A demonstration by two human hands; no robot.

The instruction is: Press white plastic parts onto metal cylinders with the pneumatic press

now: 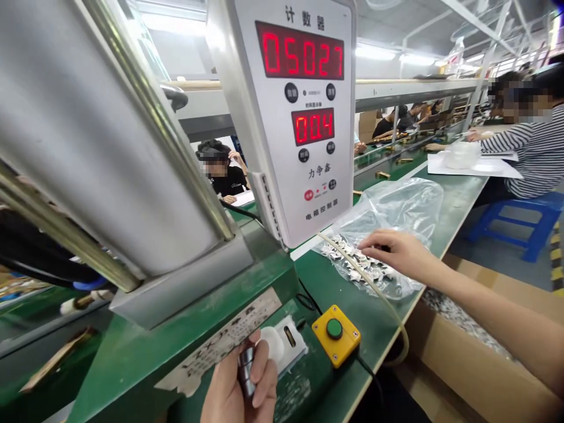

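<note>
Dark metal piece (245, 367) sits clenched in the left hand (235, 388), fingers closed around it, low over the green table (374, 329), just beside a white plastic fixture (286, 346) and a yellow push-button box (335, 335). The right hand (396, 252) has a loose, half-curled grip, its fingers (374, 238) resting on small silver parts (356, 264) heaped in a clear plastic bag (396, 205). Beyond stands a red-digit counter (299, 117).

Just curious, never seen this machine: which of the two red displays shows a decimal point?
The lower, smaller display on the white counter panel, reading 00.4; the larger one above it reads 05027, with no point.
</note>
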